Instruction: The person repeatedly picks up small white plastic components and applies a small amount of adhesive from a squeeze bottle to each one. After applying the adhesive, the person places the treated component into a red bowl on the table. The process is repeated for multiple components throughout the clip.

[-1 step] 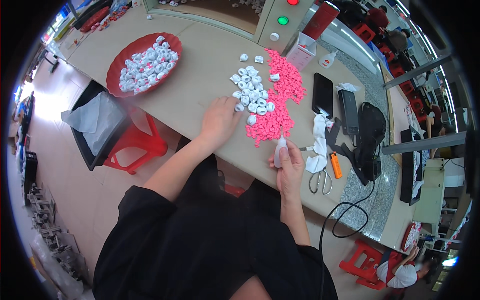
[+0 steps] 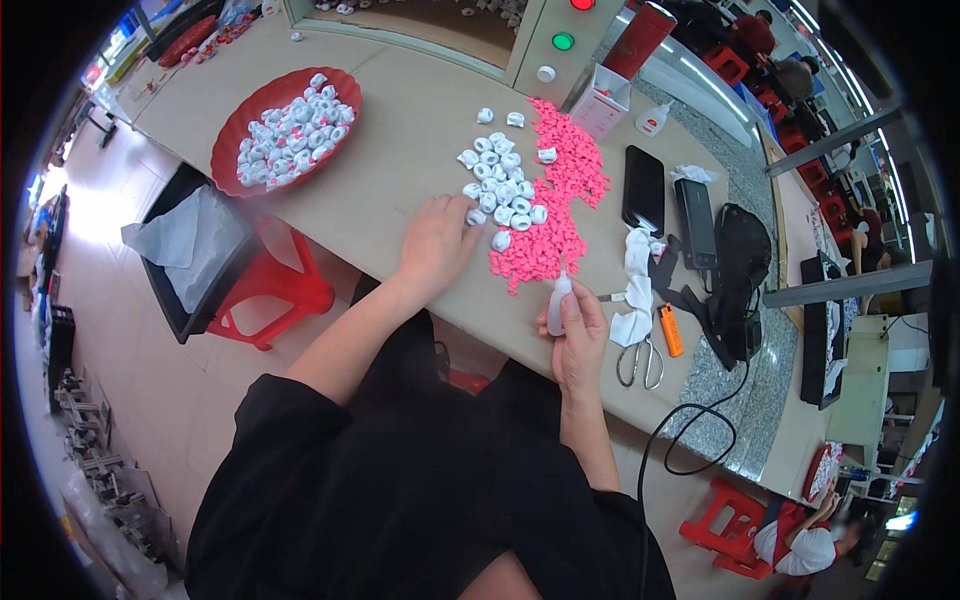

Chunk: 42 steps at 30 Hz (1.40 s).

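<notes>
- Since the earlier frame, you show only a tiny shift: the whole scene slides very slightly toward the left of the view, as from a small turn of your head, while your hands and the pieces keep their places relative to one another.
- For your work this means no visible advance: no piece has changed place on the beige, flat-topped surface (image 2: 400,115), and your grip on the bottle looks the same.
- Your right hand (image 2: 580,335) is clamped on a small, translucent white plastic squeeze bottle (image 2: 558,307), thumb on one side and fingers on the other, its thin nozzle pointing away from you.
- That nozzle tip reaches the near edge of the spread of small, bright pink pieces (image 2: 571,165); you cannot tell from this view whether it touches them or hangs just above.
- Your left hand (image 2: 436,240) rests low over the surface, fingers curved, with one white, ring-shaped piece (image 2: 477,216) right at its fingertips; whether you pinch it or merely touch it, I cannot tell.
- Just beyond those fingertips lies the loose cluster of white, hollow, ring-like pieces (image 2: 488,171), bordering the pink spread on its left.
- Well to the left of the cluster stands your red, scallop-rimmed dish (image 2: 225,150), filled with more white pieces, some showing pink.
- Near your right hand, on its right, lie silver metal scissors (image 2: 646,343) and a slim orange lighter (image 2: 671,331).
</notes>
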Motion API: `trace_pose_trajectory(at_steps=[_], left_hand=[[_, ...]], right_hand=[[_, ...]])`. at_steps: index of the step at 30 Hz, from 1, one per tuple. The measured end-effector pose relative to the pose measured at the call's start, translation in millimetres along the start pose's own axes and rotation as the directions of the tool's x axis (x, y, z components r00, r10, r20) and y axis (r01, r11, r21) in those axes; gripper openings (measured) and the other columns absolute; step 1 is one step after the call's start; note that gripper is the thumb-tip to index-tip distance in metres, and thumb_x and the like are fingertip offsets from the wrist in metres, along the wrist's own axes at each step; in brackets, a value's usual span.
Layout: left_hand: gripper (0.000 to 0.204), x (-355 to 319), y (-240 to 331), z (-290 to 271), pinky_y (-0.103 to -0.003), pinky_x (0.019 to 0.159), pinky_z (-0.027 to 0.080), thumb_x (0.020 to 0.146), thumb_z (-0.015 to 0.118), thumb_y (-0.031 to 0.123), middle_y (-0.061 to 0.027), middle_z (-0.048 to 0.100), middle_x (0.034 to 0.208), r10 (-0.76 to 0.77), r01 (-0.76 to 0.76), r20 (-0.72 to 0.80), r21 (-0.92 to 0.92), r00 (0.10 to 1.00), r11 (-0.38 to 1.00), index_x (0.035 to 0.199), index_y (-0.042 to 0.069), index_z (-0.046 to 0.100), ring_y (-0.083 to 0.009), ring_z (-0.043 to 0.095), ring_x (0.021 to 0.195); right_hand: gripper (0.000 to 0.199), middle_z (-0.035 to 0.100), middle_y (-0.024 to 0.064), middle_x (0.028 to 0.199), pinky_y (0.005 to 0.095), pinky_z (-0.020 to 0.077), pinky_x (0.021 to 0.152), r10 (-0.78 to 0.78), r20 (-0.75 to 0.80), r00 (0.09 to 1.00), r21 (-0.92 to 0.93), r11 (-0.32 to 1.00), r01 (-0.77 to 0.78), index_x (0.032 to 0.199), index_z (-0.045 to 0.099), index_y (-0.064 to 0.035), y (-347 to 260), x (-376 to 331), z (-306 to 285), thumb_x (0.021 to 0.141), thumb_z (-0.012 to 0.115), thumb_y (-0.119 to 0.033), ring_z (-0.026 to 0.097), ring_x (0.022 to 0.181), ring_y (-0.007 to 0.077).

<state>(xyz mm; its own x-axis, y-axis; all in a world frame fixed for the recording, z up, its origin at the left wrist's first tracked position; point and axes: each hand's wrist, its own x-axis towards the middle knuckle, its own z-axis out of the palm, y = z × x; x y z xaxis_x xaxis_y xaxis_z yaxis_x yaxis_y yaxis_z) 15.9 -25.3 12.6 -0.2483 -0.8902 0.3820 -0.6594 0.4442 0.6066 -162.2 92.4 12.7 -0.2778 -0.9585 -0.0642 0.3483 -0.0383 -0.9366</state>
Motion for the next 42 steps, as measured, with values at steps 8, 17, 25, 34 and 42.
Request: trace_pose_trajectory(at_steps=[8, 17, 25, 34, 42], left_hand=[[0.023, -3, 1, -1, -0.038, 0.074, 0.042, 0.075, 0.064, 0.013, -0.0111, 0.055, 0.088, 0.081, -0.081, -0.021, 0.024, 0.996, 0.996, 0.094, 0.004, 0.054, -0.0288, 0.052, 0.085], [0.025, -12, 7, -6, -0.03, 0.067, 0.046, 0.075, 0.062, 0.003, -0.0091, 0.053, 0.089, 0.01, -0.006, 0.029, -0.148, 1.0, 0.989, 0.099, 0.003, 0.054, -0.02, 0.054, 0.082], [0.029, -51, 33, 11, -0.025, 0.078, 0.048, 0.08, 0.054, -0.01, -0.0065, 0.04, 0.112, -0.078, 0.295, 0.286, -0.895, 0.955, 0.335, 0.108, -0.004, 0.051, -0.012, 0.055, 0.09], [0.028, -53, 32, 16, -0.026, 0.084, 0.048, 0.084, 0.052, -0.006, -0.009, 0.055, 0.101, -0.1, 0.434, 0.422, -0.866, 0.901, 0.25, 0.112, -0.004, 0.046, -0.0131, 0.057, 0.092], [0.028, -51, 31, 17, -0.027, 0.086, 0.048, 0.085, 0.051, -0.006, -0.0102, 0.055, 0.102, -0.114, 0.429, 0.414, -0.858, 0.903, 0.282, 0.112, -0.004, 0.046, -0.0153, 0.057, 0.094]], right_hand=[[0.028, 0.058, 0.0081, 0.082, 0.0273, 0.0458, 0.056, 0.028, 0.019, 0.999, 0.1, 0.995, -0.03, 0.112, 0.05, 0.0014, -2, 2, -2, 0.089, 0.051, -0.016, 0.057, 0.066, 0.0161], [0.034, 0.056, 0.0046, 0.088, 0.0242, 0.0413, 0.061, -0.086, -0.105, 0.991, 0.196, 0.975, 0.105, 0.107, 0.051, -0.0006, -3, 1, -11, 0.078, 0.066, -0.011, 0.052, 0.07, 0.0127], [0.027, 0.049, 0.0072, 0.1, 0.0256, 0.0431, 0.071, -0.301, -0.057, 0.952, 0.117, 0.945, 0.306, 0.098, 0.053, -0.0017, -31, 1, -13, 0.075, 0.066, 0.001, 0.051, 0.078, 0.0134], [0.024, 0.051, 0.0105, 0.095, 0.0254, 0.0439, 0.061, -0.364, 0.052, 0.93, -0.087, 0.926, 0.367, 0.098, 0.049, -0.0005, -20, 6, 7, 0.083, 0.062, -0.015, 0.052, 0.069, 0.0139], [0.025, 0.049, 0.0093, 0.09, 0.0218, 0.0443, 0.057, -0.514, 0.121, 0.85, -0.246, 0.814, 0.527, 0.094, 0.047, -0.0002, -3, 10, 6, 0.084, 0.061, -0.018, 0.051, 0.069, 0.0129]])
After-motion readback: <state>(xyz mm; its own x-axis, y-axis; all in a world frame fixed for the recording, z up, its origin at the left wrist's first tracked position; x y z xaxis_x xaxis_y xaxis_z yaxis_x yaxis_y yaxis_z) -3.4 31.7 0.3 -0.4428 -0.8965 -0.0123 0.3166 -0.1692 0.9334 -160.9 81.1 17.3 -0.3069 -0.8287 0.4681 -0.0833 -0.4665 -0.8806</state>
